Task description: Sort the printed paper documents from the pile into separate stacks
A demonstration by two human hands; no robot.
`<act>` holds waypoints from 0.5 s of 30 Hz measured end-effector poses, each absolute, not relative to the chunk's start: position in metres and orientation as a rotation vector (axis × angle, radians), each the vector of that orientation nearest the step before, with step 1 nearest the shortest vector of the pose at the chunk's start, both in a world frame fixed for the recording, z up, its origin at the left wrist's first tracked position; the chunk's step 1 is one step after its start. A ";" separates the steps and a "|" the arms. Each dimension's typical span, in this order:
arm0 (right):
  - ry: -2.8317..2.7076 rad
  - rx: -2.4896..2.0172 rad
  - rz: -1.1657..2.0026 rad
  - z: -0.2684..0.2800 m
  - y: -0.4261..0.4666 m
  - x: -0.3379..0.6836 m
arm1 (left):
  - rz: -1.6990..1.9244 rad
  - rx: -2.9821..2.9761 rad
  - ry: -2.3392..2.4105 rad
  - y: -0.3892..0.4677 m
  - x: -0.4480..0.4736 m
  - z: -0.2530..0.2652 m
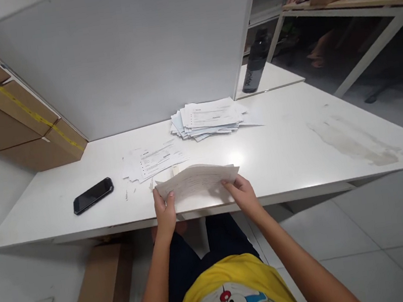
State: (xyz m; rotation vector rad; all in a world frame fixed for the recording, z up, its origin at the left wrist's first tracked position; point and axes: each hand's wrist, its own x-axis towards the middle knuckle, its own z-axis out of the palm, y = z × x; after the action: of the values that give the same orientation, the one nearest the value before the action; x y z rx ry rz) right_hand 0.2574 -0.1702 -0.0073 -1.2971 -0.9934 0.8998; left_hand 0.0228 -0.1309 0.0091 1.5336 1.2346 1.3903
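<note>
The left hand (pixel 165 212) and the right hand (pixel 244 196) held the paper (pixel 199 184) between them, one at each lateral edge, above the near edge of the worktop (pixel 285 159). The left forearm extended far and slightly right from the near left, with the wrist close to straight; the hand stood nearly upright at the paper's left end. The left thumb lay against the near face, and the fingers were largely concealed behind the paper, so that the left grip formed a pinch on that edge. The right forearm ran diagonally from the near right toward the far left, bringing the right hand to the paper's right end. The right thumb lay on the near face; the other fingers were curled at the edge and partly hidden, pinching the paper from that side. The paper was tilted, with its near face toward the person and its far edge bowed upward in a shallow curve. The number of sheets held could not be determined. Just beyond the paper, to the left, lay a low spread of sheets (pixel 160 159). A thicker paper stack (pixel 213 114) rested farther to the right, and a phone (pixel 93 195) lay at the left.
</note>
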 end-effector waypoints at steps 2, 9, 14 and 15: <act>-0.992 -1.308 0.919 -0.015 -0.172 0.261 | 1.314 1.557 1.278 -0.131 0.022 0.002; -0.971 -1.398 1.187 -0.006 -0.200 0.282 | 1.099 1.501 1.465 -0.165 0.011 0.008; -0.793 -1.436 1.355 -0.004 -0.227 0.277 | 0.975 1.351 1.453 -0.193 0.003 0.001; -0.776 -1.441 1.369 -0.006 -0.231 0.274 | 0.964 1.329 1.459 -0.197 0.001 -0.002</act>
State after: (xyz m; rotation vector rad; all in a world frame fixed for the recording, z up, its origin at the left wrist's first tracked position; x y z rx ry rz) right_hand 0.2744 -0.2307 -0.0061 -1.4406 -0.7763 1.3695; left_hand 0.0013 -0.1969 -0.0022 1.3291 1.4589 0.9639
